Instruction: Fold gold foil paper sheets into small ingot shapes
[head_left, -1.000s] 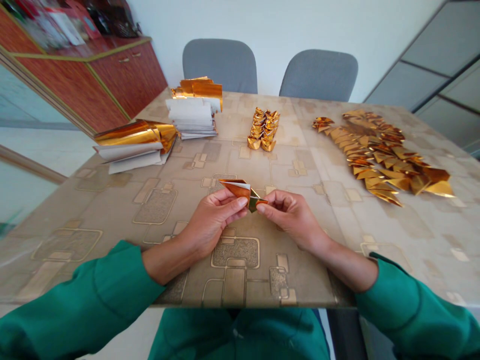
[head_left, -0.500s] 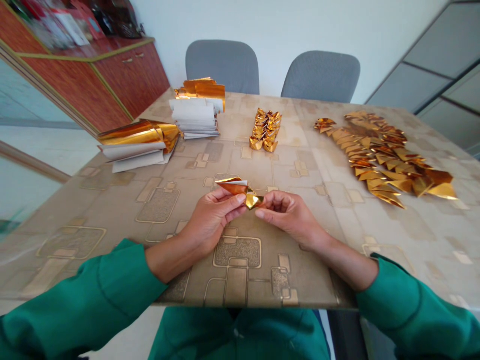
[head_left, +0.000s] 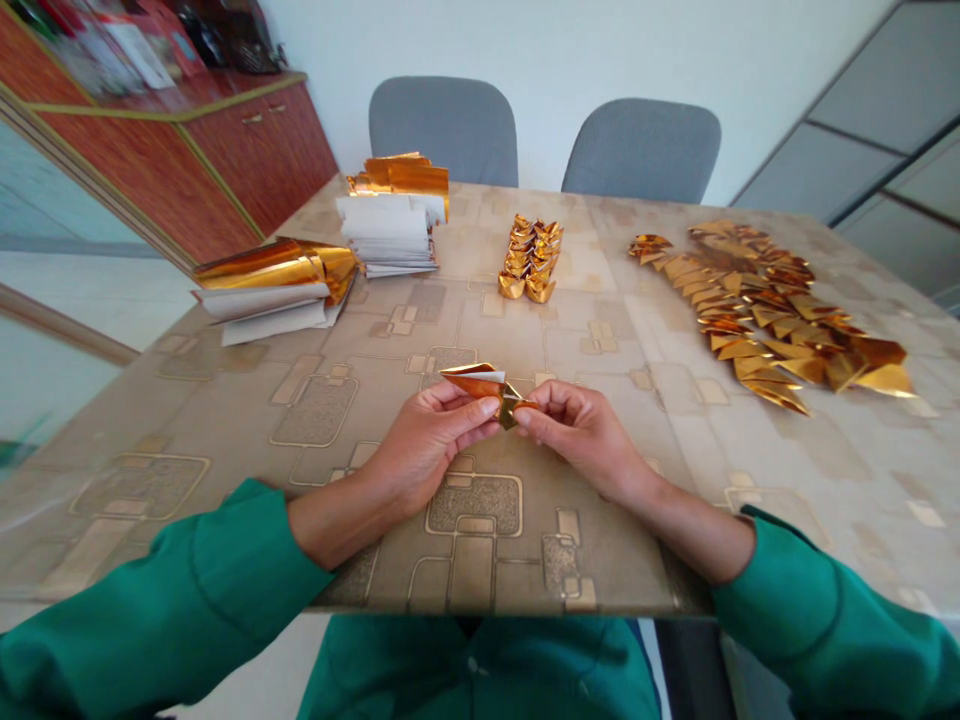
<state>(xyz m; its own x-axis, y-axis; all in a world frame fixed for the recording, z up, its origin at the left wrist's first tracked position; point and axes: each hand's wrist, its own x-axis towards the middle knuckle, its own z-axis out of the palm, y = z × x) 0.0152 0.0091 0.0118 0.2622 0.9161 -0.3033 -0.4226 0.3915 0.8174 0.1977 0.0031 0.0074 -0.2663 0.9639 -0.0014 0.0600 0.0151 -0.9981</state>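
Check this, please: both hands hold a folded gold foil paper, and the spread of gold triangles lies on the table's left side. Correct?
No: the head view shows the spread of gold triangles on the table's right side, not left. Both hands hold the folded gold foil paper.

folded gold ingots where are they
Head view: the folded gold foil ingots stand at the far side of the table, between paper-backed foil sheets to the left and foil triangles to the right.

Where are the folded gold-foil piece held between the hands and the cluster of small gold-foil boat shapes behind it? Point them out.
Folded gold-foil piece [head_left: 471, 381]: head view, on its upper flap.
Cluster of gold-foil boat shapes [head_left: 529, 260]: head view, on the cluster's middle.
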